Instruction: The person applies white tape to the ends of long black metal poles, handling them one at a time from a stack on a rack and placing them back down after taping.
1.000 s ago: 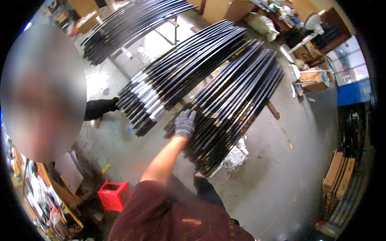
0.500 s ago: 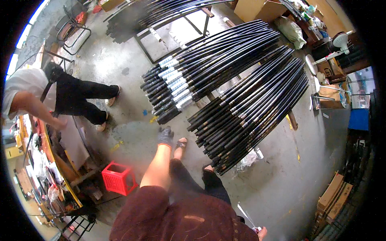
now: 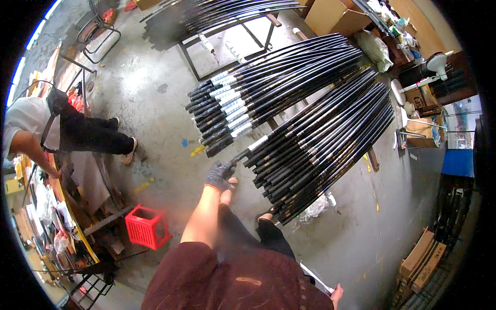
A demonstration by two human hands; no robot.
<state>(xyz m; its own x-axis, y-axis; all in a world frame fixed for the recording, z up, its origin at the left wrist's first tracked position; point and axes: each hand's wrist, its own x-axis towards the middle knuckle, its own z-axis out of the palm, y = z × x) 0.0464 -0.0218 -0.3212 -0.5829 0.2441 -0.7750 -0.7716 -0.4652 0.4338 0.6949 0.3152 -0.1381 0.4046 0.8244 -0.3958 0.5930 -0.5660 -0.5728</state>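
My left hand [image 3: 221, 174], in a grey glove with an orange cuff, is closed round the butt end of a black rod [image 3: 239, 156]. That rod sticks out toward me from the far-left corner of the nearer bundle of black rods [image 3: 330, 142]. A white label [image 3: 258, 143] is wrapped round it just beyond my grip. Down at the lower edge, my bare right hand [image 3: 337, 293] is partly hidden and pinches a narrow white strip [image 3: 316, 277]. Beyond the nearer bundle lies another bundle of black rods [image 3: 279, 82], several with white labels near their butts.
A red plastic stool [image 3: 148, 227] stands on the floor to my left. Farther left, a person [image 3: 88, 124] is beside a cluttered workbench [image 3: 77, 227]. More rods lie on a metal rack [image 3: 191, 62] at the back. Cardboard boxes [image 3: 423, 256] sit at the lower right.
My left hand has reached forward and right and taken hold of a rod, whose labelled end now projects from the nearer bundle. The other person has shifted left.
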